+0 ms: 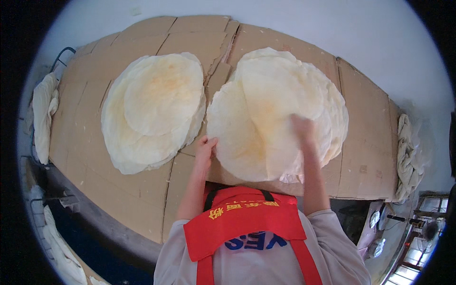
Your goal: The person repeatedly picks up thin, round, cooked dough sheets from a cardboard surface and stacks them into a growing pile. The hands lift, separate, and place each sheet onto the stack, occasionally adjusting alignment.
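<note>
Large thin round flatbreads, pale with light brown patches, lie in two piles on cardboard. At the left edge of the upper flatbread [232, 137] on the right pile [335, 114], my left hand [207, 146] is closed on the rim, thumb and fingers together. That flatbread has a fold or raised crease running down its middle. My right hand [302, 129] is over the right part of the same flatbread, smeared by motion, so its fingers cannot be read. The left pile [164, 99] has a smaller round flatbread on top and neither hand touches it.
Flattened cardboard sheets [137, 199] cover the table, with seams and overlapping edges. Bundled pale cloths [45, 111] hang at the left end, and another cloth [408, 156] lies at the right end. A white wall [332, 26] stands behind. My red apron [242, 221] is close to the near edge.
</note>
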### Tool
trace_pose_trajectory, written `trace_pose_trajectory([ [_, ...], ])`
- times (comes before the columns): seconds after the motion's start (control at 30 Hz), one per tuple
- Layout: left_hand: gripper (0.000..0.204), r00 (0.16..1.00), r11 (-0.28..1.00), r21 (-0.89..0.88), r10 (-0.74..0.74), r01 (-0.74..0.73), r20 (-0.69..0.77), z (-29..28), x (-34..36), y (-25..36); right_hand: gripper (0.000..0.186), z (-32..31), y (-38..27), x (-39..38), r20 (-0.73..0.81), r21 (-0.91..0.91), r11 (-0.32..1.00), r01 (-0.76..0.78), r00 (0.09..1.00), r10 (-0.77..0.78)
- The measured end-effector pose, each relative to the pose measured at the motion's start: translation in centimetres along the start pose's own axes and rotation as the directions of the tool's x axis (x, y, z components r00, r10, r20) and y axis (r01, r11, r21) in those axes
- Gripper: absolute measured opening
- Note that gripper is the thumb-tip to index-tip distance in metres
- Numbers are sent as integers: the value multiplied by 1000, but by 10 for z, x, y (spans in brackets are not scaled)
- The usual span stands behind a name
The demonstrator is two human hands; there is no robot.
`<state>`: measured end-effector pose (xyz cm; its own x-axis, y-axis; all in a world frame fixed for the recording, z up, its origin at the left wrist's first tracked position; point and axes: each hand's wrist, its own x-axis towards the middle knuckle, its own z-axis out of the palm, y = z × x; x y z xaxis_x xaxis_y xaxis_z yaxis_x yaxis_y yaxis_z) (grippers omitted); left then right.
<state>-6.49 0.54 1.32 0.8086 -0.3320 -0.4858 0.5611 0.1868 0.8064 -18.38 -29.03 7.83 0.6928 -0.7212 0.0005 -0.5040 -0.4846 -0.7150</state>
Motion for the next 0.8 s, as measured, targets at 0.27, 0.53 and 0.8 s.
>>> trace_pose_trajectory([
  [0.27, 5, 999, 977, 210, -23, 30, -36, -4, 11, -25, 43, -216, 93, 33, -187, 336, 925, -177, 950, 250],
  [0.53, 7, 995, 990, 122, -63, 73, -82, 1, 13, -22, 46, -429, 149, 70, -499, -708, 573, -414, 867, 10],
  [0.8, 31, 968, 988, 19, -152, 152, 201, 1, 10, -21, 22, -354, -60, 66, -388, -637, 770, -43, 881, -272],
])
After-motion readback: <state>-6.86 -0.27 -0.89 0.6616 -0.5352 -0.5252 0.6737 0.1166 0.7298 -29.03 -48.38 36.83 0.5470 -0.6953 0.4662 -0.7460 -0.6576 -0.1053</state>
